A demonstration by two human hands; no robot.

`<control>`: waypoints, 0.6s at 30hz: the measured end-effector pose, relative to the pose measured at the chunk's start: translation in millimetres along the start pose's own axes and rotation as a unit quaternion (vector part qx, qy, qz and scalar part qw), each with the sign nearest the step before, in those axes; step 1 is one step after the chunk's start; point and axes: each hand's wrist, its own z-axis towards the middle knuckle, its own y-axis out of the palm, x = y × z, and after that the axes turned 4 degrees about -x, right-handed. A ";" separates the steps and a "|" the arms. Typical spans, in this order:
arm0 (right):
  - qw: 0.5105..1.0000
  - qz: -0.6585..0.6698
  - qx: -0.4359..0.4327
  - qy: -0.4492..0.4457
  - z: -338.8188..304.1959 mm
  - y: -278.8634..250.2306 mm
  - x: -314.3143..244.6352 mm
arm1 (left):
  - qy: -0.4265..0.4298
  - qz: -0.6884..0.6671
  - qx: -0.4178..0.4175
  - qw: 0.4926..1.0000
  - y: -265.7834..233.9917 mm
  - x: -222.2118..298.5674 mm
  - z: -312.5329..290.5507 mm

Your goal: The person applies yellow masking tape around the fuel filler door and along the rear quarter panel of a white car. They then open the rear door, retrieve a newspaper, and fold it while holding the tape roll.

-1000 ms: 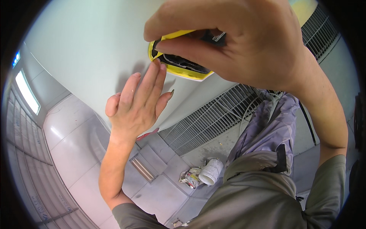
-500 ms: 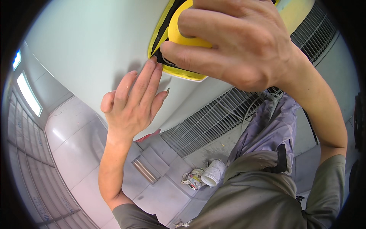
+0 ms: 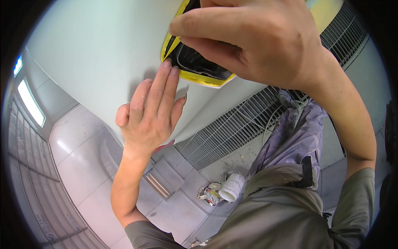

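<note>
A pale, smooth body panel [image 3: 99,62] fills the upper left, with a dark opening [image 3: 197,62] cut into it. Yellow masking tape [image 3: 201,79] lines the opening's edge. At the opening's left corner, the outstretched fingertips of my left hand [image 3: 147,118] press against the rim; that hand is open. Above the opening, my right hand [image 3: 273,47] is closed, its thumb and forefinger pinching near a yellow tape strip [image 3: 172,45] that runs down to the corner. The roll itself is hidden behind the right hand.
Below the panel runs a metal floor grating [image 3: 228,128], with a pale hose [image 3: 269,126] lying over it. A white bucket [image 3: 232,187] lies tipped beside crumpled wrapping [image 3: 210,194] near my legs. A ribbed wall [image 3: 37,182] curves along the left.
My right hand has shifted slightly left and turned, so the yellow roll has gone out of sight and more of the dark opening shows. My left hand keeps its fingertips at the corner.
</note>
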 end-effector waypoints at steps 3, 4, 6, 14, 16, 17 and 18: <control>0.998 -0.059 0.023 -0.014 -8.6 9.5 9.1 | -0.002 0.014 -0.006 1.000 1.8 -0.1 -0.1; 0.997 -0.048 0.047 -0.026 -8.6 12.1 11.5 | 0.000 0.018 -0.006 1.000 1.7 -0.1 0.2; 0.993 0.004 0.106 -0.050 -3.4 13.2 10.9 | -0.004 0.010 -0.012 1.000 0.6 0.0 1.1; 0.998 0.000 0.036 0.056 -3.2 2.1 6.7 | -0.060 -0.129 0.045 0.989 1.8 -2.4 12.9; 0.997 -0.024 0.069 0.039 1.0 12.3 9.6 | -0.088 -0.190 0.125 0.970 8.6 -5.4 18.7; 0.996 -0.032 0.082 0.032 1.7 16.7 11.8 | -0.141 -0.184 0.130 0.964 13.3 -5.9 22.0; 0.995 -0.032 0.087 0.029 1.9 19.0 13.6 | -0.188 -0.178 0.150 0.954 18.1 -6.2 25.4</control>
